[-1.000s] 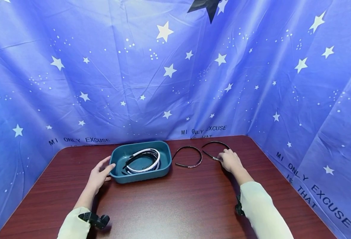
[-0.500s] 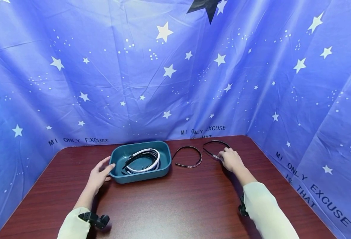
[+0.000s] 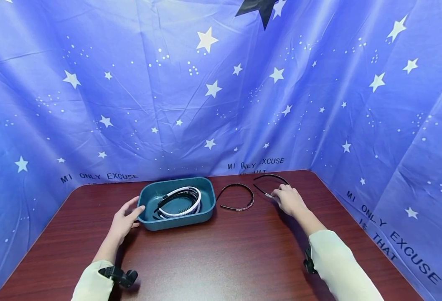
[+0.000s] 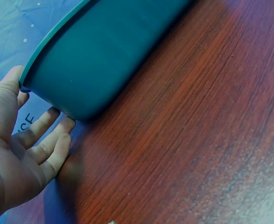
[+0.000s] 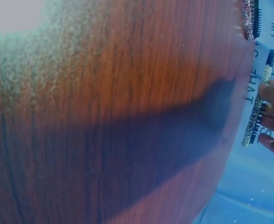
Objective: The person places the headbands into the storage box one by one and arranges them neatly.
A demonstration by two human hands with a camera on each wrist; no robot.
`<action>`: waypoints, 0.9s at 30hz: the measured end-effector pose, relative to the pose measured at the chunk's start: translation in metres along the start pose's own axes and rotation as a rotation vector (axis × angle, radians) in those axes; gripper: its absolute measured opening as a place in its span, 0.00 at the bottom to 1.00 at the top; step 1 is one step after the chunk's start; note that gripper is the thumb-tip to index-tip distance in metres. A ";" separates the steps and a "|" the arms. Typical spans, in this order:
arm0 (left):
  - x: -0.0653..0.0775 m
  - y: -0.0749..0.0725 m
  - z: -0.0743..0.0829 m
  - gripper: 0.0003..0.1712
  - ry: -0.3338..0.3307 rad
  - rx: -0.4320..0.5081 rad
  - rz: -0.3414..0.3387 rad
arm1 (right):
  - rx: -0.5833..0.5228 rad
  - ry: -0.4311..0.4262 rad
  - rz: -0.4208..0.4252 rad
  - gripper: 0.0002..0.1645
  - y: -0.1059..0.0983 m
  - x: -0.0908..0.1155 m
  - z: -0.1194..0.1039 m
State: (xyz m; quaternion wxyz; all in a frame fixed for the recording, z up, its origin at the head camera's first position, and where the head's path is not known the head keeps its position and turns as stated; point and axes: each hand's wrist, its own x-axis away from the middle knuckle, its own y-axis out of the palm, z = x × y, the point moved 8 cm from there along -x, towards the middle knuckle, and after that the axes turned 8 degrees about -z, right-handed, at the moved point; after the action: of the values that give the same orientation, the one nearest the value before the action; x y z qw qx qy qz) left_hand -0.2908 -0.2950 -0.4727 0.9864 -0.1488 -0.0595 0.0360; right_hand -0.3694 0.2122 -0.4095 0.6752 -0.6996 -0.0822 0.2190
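My left hand (image 3: 122, 219) holds the left end of a teal plastic box (image 3: 176, 224), thumb on the rim and fingers at the outer wall (image 4: 80, 74). Inside the box lie several headbands, a white one (image 3: 176, 192) on top of darker ones. At the right, my right hand (image 3: 290, 201) pinches a black toothed headband (image 5: 258, 105) covered with silvery glitter stones. Its thin ends point left in the head view, and part of the band is hidden behind the hand. Between box and right hand, another dark headband (image 3: 240, 209) with pinkish glitter lies on the table.
The dark red wooden table (image 3: 213, 259) ends at the back against a blue curtain (image 3: 149, 104) with white stars and lettering. More curtain hangs along both sides. A black wrist mount (image 3: 119, 276) sits on each forearm.
The right hand shifts a little to the right, then slightly back and up, and the glittery headband moves with it. The left hand, the box and the other headbands stay as they were.
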 end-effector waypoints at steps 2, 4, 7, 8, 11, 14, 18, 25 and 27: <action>0.000 0.000 0.000 0.37 0.001 0.001 -0.001 | 0.002 -0.012 0.003 0.03 -0.001 0.000 -0.002; 0.000 0.000 -0.001 0.37 0.000 0.005 -0.001 | -0.002 -0.021 0.002 0.03 -0.001 0.000 -0.004; 0.000 0.000 -0.001 0.37 -0.001 0.012 -0.003 | -0.001 -0.029 0.003 0.03 -0.001 0.000 -0.006; 0.000 0.000 -0.001 0.37 -0.001 0.012 -0.003 | 0.000 -0.033 0.006 0.04 -0.002 0.000 -0.007; 0.000 0.000 -0.002 0.37 0.000 0.011 -0.001 | 0.011 -0.047 0.018 0.04 -0.005 0.000 -0.011; -0.001 0.000 -0.001 0.37 0.001 0.009 0.003 | 0.017 -0.072 0.033 0.04 -0.009 0.001 -0.017; 0.000 -0.001 0.000 0.37 0.001 0.008 0.003 | 0.021 -0.104 0.051 0.04 -0.014 0.002 -0.023; 0.000 -0.001 0.000 0.37 0.001 0.008 0.003 | 0.026 -0.128 0.069 0.04 -0.019 0.002 -0.027; 0.000 -0.001 0.000 0.37 0.003 0.010 0.003 | 0.023 -0.137 0.074 0.04 -0.020 0.002 -0.028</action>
State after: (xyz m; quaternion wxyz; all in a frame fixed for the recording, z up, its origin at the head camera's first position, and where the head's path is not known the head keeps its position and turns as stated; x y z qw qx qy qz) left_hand -0.2906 -0.2957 -0.4727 0.9871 -0.1442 -0.0577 0.0376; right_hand -0.3520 0.1890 -0.3909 0.6675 -0.6775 -0.0997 0.2923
